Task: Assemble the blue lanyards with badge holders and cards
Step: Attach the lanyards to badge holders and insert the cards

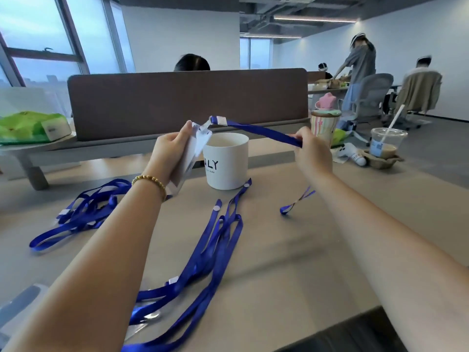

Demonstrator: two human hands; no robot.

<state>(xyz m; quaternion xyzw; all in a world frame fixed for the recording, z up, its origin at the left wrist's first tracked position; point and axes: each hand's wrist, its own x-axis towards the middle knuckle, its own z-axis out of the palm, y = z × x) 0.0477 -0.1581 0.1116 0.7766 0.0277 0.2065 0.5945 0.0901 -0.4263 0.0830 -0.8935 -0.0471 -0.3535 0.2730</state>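
Above the worktop (291, 250), the left hand (169, 151) grips a clear badge holder (194, 146); the clipped blue lanyard (258, 130) runs rightward to the pinching right hand (313, 153), lying crosswise.

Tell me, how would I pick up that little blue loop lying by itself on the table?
Pinch the small blue loop at its pale middle joint, coming straight down from above. It lies flat on the table with bare space around it, right of the white cup.

Head-worn view, forward-down, close over table (279, 250)
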